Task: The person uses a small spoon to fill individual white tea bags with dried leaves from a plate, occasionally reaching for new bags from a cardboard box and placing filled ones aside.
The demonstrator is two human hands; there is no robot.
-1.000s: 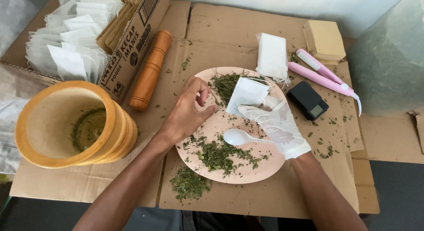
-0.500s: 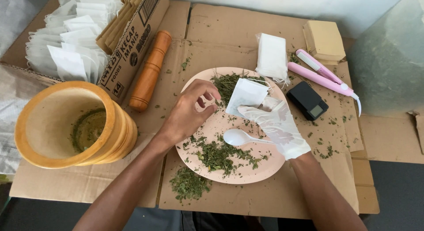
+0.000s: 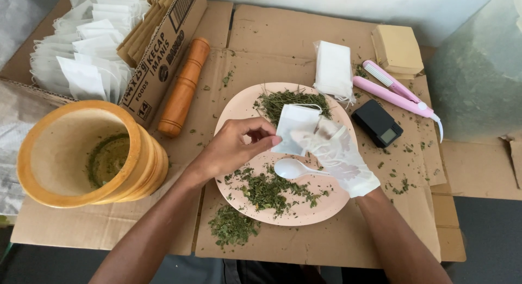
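A pale pink plate (image 3: 244, 107) on flattened cardboard carries dried green herb bits (image 3: 269, 189) and a white plastic spoon (image 3: 291, 168). My bare left hand (image 3: 234, 145) pinches the lower left edge of a small white paper sachet (image 3: 293, 126) held over the plate. My right hand (image 3: 334, 153), in a thin white glove, grips the sachet's right side. A second heap of dried herb (image 3: 293, 100) lies at the plate's far side.
A wooden mortar (image 3: 81, 153) with green residue stands at left, a wooden pestle (image 3: 184, 88) beside it. A cardboard box (image 3: 103, 50) holds several white sachets. Also here: a stack of empty sachets (image 3: 333, 71), a black pocket scale (image 3: 377, 122), a pink sealer tool (image 3: 399, 94), a tan pad (image 3: 398, 47).
My left hand moved right from the herb heap and took the sachet's edge. The gloved right hand shifted slightly with the sachet. The spoon stayed on the plate.
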